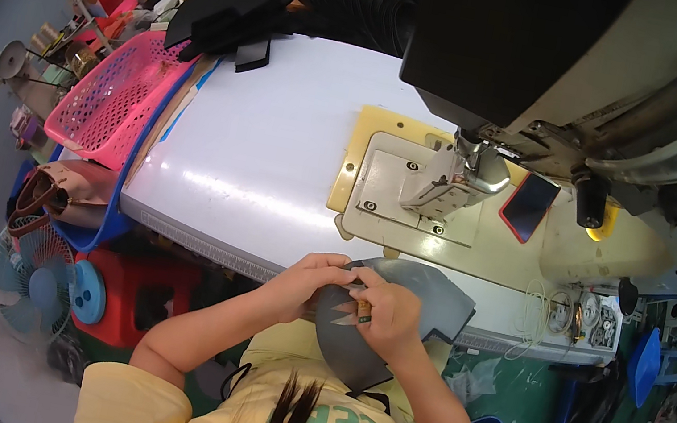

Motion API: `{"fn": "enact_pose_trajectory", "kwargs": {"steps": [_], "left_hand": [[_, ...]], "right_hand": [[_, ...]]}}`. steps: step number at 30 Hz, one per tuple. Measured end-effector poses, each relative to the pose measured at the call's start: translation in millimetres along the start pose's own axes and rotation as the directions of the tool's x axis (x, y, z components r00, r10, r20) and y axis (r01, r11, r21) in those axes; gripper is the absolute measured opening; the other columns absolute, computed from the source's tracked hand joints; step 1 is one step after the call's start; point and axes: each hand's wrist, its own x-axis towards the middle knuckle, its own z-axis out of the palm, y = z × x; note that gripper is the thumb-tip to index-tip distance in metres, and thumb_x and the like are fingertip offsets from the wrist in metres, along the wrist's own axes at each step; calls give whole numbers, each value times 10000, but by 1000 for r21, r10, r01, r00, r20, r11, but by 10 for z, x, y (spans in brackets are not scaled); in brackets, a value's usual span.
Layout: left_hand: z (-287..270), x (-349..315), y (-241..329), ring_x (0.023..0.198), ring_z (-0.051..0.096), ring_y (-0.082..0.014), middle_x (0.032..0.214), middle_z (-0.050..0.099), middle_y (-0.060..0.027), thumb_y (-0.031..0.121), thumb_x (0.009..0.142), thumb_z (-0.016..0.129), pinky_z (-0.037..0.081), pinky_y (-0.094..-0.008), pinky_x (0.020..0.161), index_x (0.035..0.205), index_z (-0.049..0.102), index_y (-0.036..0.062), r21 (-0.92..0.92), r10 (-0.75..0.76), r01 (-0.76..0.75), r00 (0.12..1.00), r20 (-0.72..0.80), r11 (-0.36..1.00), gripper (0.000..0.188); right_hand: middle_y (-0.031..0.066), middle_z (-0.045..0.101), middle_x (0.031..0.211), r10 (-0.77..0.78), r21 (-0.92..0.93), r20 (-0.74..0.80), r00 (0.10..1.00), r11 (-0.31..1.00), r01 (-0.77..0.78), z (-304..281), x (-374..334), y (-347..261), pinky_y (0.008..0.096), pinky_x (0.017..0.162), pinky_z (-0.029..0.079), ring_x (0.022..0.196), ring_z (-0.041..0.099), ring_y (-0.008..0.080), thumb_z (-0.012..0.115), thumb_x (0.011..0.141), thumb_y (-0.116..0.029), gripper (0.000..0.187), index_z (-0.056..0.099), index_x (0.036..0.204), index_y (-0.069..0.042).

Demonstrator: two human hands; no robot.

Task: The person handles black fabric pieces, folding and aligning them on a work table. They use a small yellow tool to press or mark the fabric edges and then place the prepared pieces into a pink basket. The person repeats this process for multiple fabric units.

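A dark grey, flat panel, like leather, lies across my lap and against the table's front edge. My left hand is closed, its thumb and fingers pinching the panel's upper left edge. My right hand is closed too, its fingertips meeting the left ones at that edge. Tucked in the right palm is a pair of thread snips, its pointed blades sticking out to the left over the panel. Whatever small part lies between the fingertips is hidden.
Beyond my hands stands a sewing machine with a large dark head. A phone lies beside its bed, bobbins at the right. Leftward are a pink basket, a fan and a red stool. Black pieces lie at the back.
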Motion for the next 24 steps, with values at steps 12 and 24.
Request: {"fn": "enact_pose_trajectory", "kwargs": {"steps": [12,24], "left_hand": [[-305,97,375,660,562,-37,757,638,-6,61,876,568,433,-173,599,936,600,-20,318,0,-41,992,129,947,105],[-420,288,12,733,537,-67,797,619,-29,118,878,580,460,-238,686,928,618,-7,521,241,-149,964,-113,840,140]], "right_hand": [[107,566,800,-281,117,137,950,957,266,-186,106,-24,315,530,456,590,545,220,674,676,-71,373,504,1006,-27],[61,504,796,-106,-96,261,959,986,135,233,88,251,305,520,464,607,559,197,603,632,-8,302,558,930,-16]]}}
